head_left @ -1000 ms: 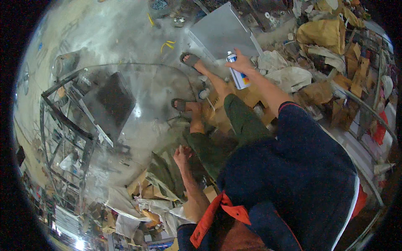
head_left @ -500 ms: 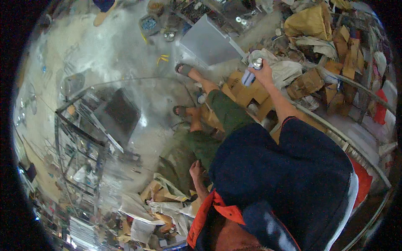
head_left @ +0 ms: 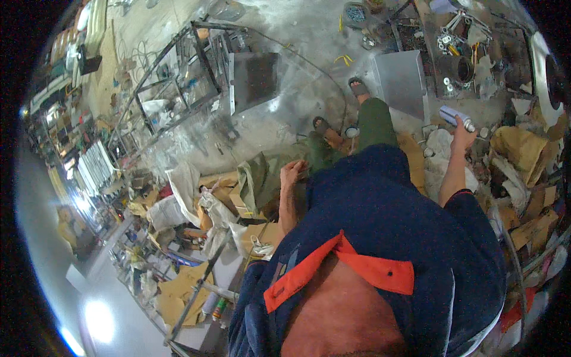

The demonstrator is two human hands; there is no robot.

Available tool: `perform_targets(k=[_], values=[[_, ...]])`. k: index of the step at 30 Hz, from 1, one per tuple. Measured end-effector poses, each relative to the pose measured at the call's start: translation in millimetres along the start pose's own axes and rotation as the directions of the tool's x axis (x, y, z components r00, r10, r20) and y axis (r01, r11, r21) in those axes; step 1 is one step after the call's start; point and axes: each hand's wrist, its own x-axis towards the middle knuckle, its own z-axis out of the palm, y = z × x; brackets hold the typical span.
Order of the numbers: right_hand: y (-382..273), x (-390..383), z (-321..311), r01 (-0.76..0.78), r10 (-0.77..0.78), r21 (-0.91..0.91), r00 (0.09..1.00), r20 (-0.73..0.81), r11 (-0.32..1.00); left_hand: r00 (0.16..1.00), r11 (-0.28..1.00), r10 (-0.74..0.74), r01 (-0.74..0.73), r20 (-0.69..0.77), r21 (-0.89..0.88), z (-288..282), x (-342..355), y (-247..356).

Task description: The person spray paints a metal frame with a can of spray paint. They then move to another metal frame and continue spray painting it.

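My right hand [head_left: 463, 139] is wrapped round a pale spray can [head_left: 453, 115] with a silvery end, held tilted out to the right. Beyond it lies a grey sheet-metal panel [head_left: 399, 83] on the floor. My left hand [head_left: 291, 173] hangs beside my green trouser leg, its fingers curled; whether anything is inside them is hidden. Near that hand drapes a green cloth [head_left: 254, 180]. A second, darker metal panel [head_left: 256, 80] stands at the far left of my feet.
A metal frame [head_left: 140, 98] stands to the left, and a cable [head_left: 321, 71] crosses the floor. Yellow-handled pliers [head_left: 343, 59] lie ahead. Scissor-like tools [head_left: 455, 30] crowd a rack at the far right. Cardboard [head_left: 181, 294] and white sacks [head_left: 184, 193] pile up at the left.
My view has turned, so the panels and my feet sit differently in the picture. My right hand still holds the spray can, now tipped the other way. My left hand stays curled by my leg.
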Motion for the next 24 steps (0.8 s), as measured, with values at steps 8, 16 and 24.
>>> perform_targets(k=[8, 16, 24], values=[[-20.3, -30.0, -38.1, -0.202, 0.169, 0.056, 0.916, 0.363, 0.978, 0.975, 0.985, 0.014, 0.025, -0.222, 0.17, 36.8, -25.4, -31.4], [-11.1, -22.9, -15.9, -0.041, 0.055, -0.046, 0.927, 0.372, 0.998, 0.948, 0.98, 0.059, 0.005, -0.313, 0.198, 46.4, -16.9, -47.6], [-66.4, -21.8, -39.4, 0.015, -0.031, 0.044, 0.917, 0.397, 0.999, 0.96, 0.998, 0.01, 0.009, -0.28, 0.067, 72.7, 13.5, -27.1]])
